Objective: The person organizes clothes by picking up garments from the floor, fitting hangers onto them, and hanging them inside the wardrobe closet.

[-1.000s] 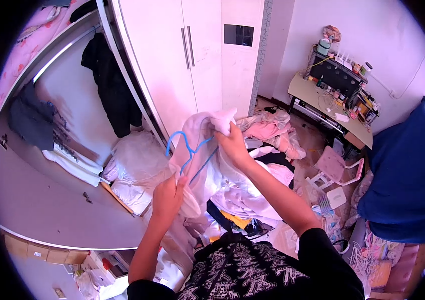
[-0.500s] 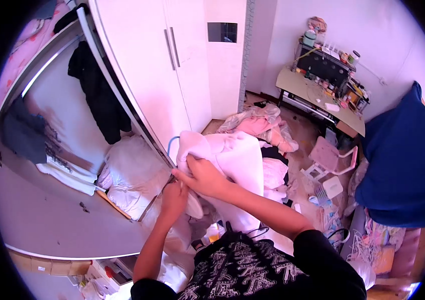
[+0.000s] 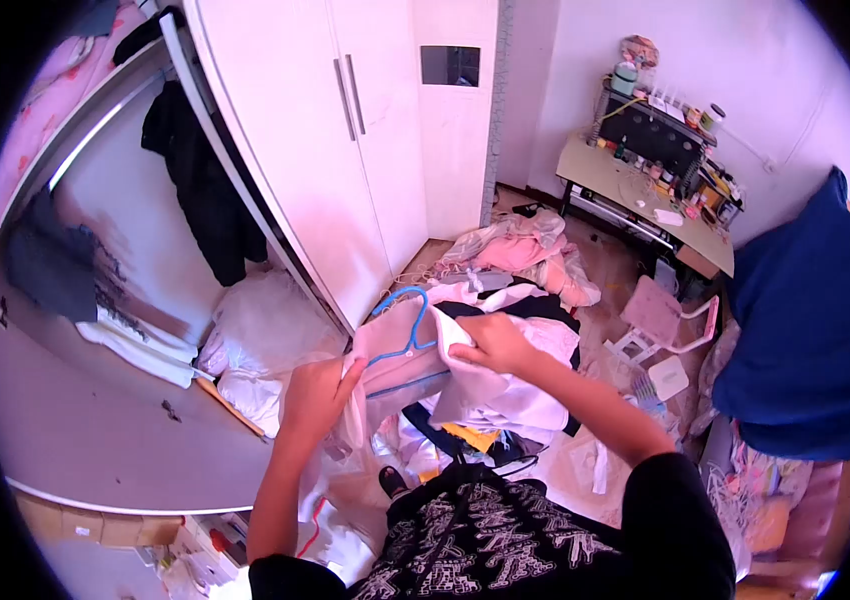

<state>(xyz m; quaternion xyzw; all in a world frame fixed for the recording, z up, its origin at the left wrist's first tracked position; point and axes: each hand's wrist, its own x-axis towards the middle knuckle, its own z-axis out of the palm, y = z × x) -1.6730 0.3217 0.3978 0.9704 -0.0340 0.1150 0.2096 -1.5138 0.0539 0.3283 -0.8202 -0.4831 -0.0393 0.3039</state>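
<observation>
A pale pink garment is spread between my hands, with a blue hanger lying inside its opening, hook pointing up and left. My left hand grips the garment's left edge, thumb on top. On the other side, my right hand is closed on the garment's right edge, its white inner face folded out. Below and behind the garment lies a heap of clothes on the floor, with white, black and yellow pieces.
An open wardrobe with a dark hanging garment stands at left, beside white closed doors. A cluttered desk, a small pink chair and a blue cloth cover are at right. Bagged bedding lies low in the wardrobe.
My hands were together at the bunched garment half a second ago; now they are apart. My right hand has moved right, the garment is opened out, and the blue hanger shows more fully.
</observation>
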